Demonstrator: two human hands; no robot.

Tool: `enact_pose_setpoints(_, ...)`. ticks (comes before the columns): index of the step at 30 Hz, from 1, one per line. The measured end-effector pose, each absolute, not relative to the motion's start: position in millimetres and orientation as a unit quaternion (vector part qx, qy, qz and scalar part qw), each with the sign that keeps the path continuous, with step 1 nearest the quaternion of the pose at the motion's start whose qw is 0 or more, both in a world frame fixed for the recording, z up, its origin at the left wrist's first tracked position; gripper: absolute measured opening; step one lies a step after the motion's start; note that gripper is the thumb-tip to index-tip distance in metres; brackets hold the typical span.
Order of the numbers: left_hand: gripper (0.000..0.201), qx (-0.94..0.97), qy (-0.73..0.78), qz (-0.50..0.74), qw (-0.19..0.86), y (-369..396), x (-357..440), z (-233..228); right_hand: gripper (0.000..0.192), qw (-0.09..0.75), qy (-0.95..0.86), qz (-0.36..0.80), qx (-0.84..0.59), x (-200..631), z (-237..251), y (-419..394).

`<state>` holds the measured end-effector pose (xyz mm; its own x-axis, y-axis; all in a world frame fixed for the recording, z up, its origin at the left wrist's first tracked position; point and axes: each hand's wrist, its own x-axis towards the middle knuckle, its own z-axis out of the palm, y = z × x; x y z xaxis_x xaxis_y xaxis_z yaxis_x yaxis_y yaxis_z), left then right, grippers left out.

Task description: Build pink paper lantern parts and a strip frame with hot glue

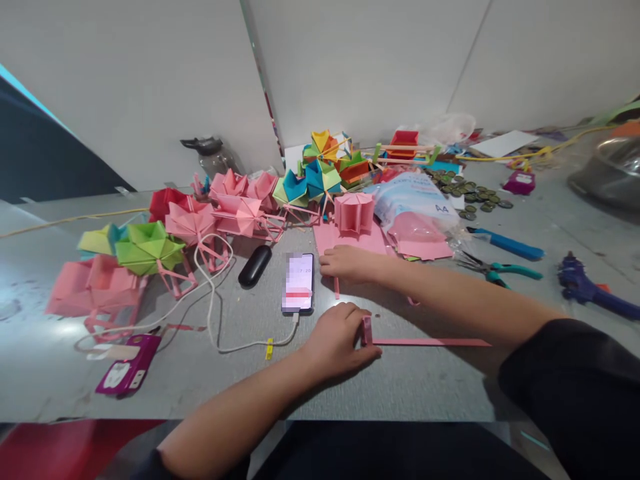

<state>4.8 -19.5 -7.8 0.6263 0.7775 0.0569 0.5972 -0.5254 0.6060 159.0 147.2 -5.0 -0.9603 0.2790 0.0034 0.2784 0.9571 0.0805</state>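
1. The left hand [336, 341] lies on the grey bench [430, 387], near the middle of the scene. Its grip is pressed together on the left end of a long pink paper strip [430, 342]; this end is folded up, and the thumb and fingers pinch it.
2. The strip lies flat on the bench and runs to the right from the left hand, toward the dark sleeve [575, 380] of the right arm.
3. The right hand [350, 262] is farther away and rests palm down on the bench. Its fingers are bent and touch the near edge of a flat pink sheet [327, 238]. I cannot tell if the grip holds something.
4. A pink folded paper piece [354, 212] stands on this sheet, just behind the right hand.
5. A phone [299, 283] lies just left of the right hand, with a white cable [215, 313] plugged into its near end.
6. A dark oval case [255, 266] lies left of the phone.
7. Many coloured paper models [150, 247] stand at the far left of the bench.
8. On the right lie a bag of pink paper [417, 213], pliers [493, 269] and a blue glue gun [585, 287].
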Motion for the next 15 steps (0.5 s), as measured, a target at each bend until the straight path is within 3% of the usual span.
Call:
enact_pose_setpoints(9, 0.052, 0.849, 0.44, 0.086, 0.28, -25, 8, 0, 0.014, -0.048, 0.991, 0.035, 0.122, 172, -3, 135)
enact_pose_setpoints(15, 0.055, 0.846, 0.45, 0.068, 0.278, -26, 8, 3, 0.026, -0.182, 0.973, 0.031, 0.141, 168, 25, 111)
